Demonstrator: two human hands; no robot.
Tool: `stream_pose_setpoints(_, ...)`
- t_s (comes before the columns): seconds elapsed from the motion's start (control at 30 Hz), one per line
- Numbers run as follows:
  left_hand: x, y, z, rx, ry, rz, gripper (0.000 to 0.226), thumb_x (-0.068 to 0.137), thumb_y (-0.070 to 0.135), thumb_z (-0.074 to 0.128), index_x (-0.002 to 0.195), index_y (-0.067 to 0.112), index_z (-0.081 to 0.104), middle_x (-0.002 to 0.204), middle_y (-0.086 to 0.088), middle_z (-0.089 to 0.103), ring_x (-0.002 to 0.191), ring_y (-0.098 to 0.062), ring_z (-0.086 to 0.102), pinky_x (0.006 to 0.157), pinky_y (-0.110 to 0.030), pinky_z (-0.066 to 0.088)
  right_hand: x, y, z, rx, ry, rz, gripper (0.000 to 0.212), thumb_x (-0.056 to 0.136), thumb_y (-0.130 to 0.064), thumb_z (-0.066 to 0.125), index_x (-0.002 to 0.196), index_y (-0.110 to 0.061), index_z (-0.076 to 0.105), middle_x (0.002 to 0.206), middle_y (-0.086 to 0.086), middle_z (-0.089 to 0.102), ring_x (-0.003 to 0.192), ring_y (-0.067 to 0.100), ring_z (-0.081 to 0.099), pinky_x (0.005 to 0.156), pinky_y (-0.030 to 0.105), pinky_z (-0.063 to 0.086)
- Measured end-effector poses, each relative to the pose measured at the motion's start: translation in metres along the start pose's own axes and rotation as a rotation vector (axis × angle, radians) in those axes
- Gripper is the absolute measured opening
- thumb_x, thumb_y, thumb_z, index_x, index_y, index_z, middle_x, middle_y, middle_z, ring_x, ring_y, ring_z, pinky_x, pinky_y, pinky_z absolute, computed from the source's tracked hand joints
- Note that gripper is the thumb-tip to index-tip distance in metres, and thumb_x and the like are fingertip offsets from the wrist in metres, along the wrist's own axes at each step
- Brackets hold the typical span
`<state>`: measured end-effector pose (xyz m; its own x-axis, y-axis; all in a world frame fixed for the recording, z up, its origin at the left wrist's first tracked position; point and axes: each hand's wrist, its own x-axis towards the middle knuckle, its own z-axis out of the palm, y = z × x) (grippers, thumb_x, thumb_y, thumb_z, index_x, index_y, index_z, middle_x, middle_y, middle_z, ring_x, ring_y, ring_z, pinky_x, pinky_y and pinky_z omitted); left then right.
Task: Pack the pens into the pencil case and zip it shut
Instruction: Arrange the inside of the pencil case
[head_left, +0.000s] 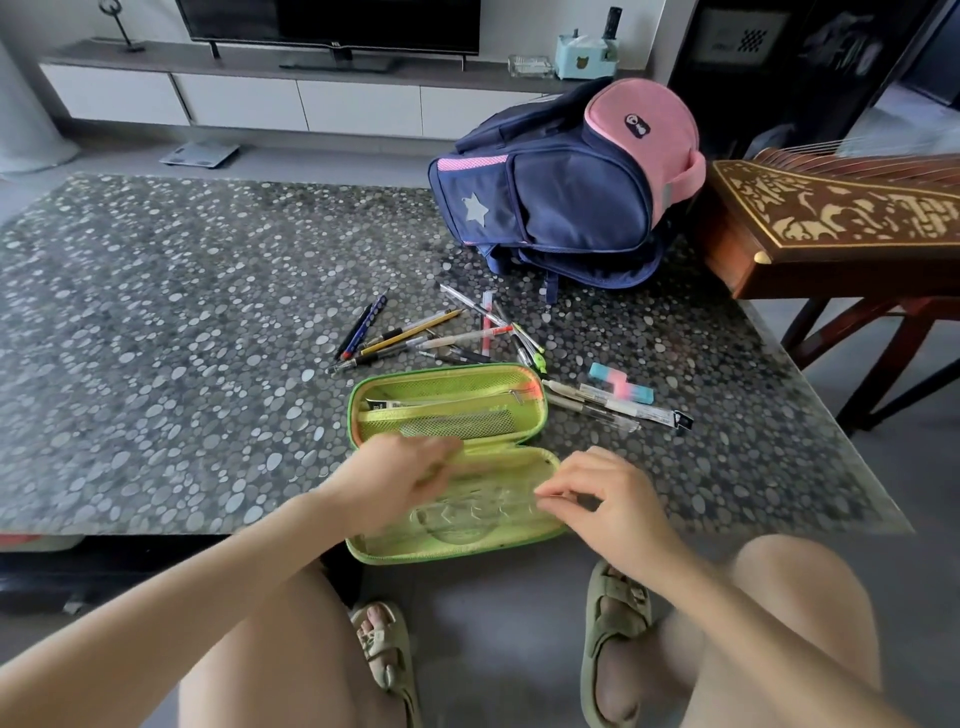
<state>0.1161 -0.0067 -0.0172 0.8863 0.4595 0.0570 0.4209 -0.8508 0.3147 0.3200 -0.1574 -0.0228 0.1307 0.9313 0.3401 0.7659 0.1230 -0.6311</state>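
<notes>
**Open pencil case, pens waiting on the worktop**

The green pencil case (447, 410) is lying unzipped and spread flat at the near edge of the pebble-patterned worktop (156, 338), with its near half jutting out over that edge. The person is reaching both hands into this near half. The left hand (395, 478) is resting at the case's hinge line. Its fingers are motion-blurred, so whether they are gripping anything cannot be told. The right hand (608, 499) is hovering over the case's right end, thumb and forefinger pinching the edge of what is probably a clear plastic sheet (483, 509) lying inside the near half.

A loose pile of pens (441, 332) is lying just beyond the case's far rim, none of them inside. A few more pens (597, 408) are lying just beside the case's far right corner, and a pink-and-blue eraser (621, 389) is sitting next to them. Well beyond the case, a navy and pink backpack (561, 182) is lying on the worktop. A carved wooden instrument (831, 213) is standing far to the case's right.
</notes>
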Motion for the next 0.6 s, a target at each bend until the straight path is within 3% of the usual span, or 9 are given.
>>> stream_pose_setpoints(0.1, 0.010, -0.002, -0.011, -0.085, 0.070, -0.237, 0.033, 0.093, 0.027, 0.050, 0.124, 0.019, 0.055, 0.070, 0.003, 0.064, 0.055, -0.016, 0.056, 0.053, -0.022, 0.043, 0.004, 0.003, 0.021, -0.354, 0.065, -0.224, 0.012, 0.067, -0.006, 0.077, 0.070, -0.015, 0.070, 0.068, -0.004, 0.063, 0.066, 0.015, 0.053, 0.055, 0.024, 0.044)
stream_pose_setpoints(0.2, 0.015, 0.004, -0.014, -0.108, 0.053, -0.268, 0.031, 0.092, 0.025, 0.052, 0.122, 0.018, 0.058, 0.063, 0.009, 0.059, 0.047, -0.008, 0.048, 0.045, -0.013, 0.032, 0.008, 0.005, 0.044, -0.561, 0.095, -0.284, 0.016, 0.060, 0.000, 0.077, 0.065, -0.012, 0.067, 0.064, -0.001, 0.058, 0.064, 0.017, 0.051, 0.050, 0.026, 0.042)
stream_pose_setpoints(0.3, 0.015, 0.005, -0.013, -0.119, 0.051, -0.271, 0.031, 0.092, 0.025, 0.053, 0.122, 0.018, 0.058, 0.050, 0.016, 0.048, 0.037, 0.001, 0.043, 0.041, -0.009, 0.036, 0.007, 0.007, 0.060, -0.593, 0.041, -0.285, 0.019, 0.054, -0.006, 0.082, 0.063, -0.015, 0.068, 0.062, -0.003, 0.060, 0.059, 0.017, 0.054, 0.048, 0.024, 0.044)
stream_pose_setpoints(0.37, 0.014, 0.005, -0.012, -0.119, 0.044, -0.258, 0.032, 0.091, 0.027, 0.054, 0.121, 0.019, 0.058, 0.068, 0.011, 0.064, 0.050, -0.004, 0.056, 0.048, -0.009, 0.040, 0.005, 0.007, 0.062, -0.598, -0.074, -0.284, 0.020, 0.055, -0.022, 0.085, 0.064, -0.020, 0.068, 0.061, -0.007, 0.060, 0.057, 0.014, 0.055, 0.047, 0.021, 0.044)
stream_pose_setpoints(0.43, 0.014, 0.003, -0.011, -0.184, 0.031, -0.258, 0.030, 0.088, 0.029, 0.059, 0.116, 0.019, 0.061, 0.095, 0.005, 0.070, 0.078, -0.013, 0.065, 0.072, -0.023, 0.051, 0.003, 0.009, 0.057, -0.555, -0.134, -0.308, 0.013, 0.069, -0.033, 0.076, 0.066, -0.023, 0.069, 0.062, -0.009, 0.061, 0.058, 0.013, 0.056, 0.048, 0.021, 0.046)
stream_pose_setpoints(0.5, 0.015, 0.000, -0.013, -0.297, -0.029, -0.264, 0.028, 0.081, 0.034, 0.066, 0.107, 0.023, 0.065, 0.098, 0.010, 0.067, 0.086, -0.011, 0.064, 0.082, -0.028, 0.051, 0.001, 0.011, 0.046, -0.434, -0.057, -0.308, 0.022, 0.085, -0.033, 0.058, 0.074, -0.020, 0.072, 0.067, -0.008, 0.065, 0.063, 0.014, 0.057, 0.052, 0.023, 0.047)
stream_pose_setpoints(0.6, 0.016, -0.004, -0.015, -0.410, -0.203, -0.235, 0.022, 0.073, 0.036, 0.074, 0.092, 0.039, 0.063, 0.097, 0.020, 0.064, 0.083, 0.000, 0.062, 0.083, -0.024, 0.052, 0.002, 0.020, 0.014, -0.325, 0.239, -0.201, 0.024, 0.089, -0.022, 0.056, 0.072, -0.012, 0.070, 0.064, -0.003, 0.064, 0.060, 0.016, 0.056, 0.051, 0.027, 0.045)
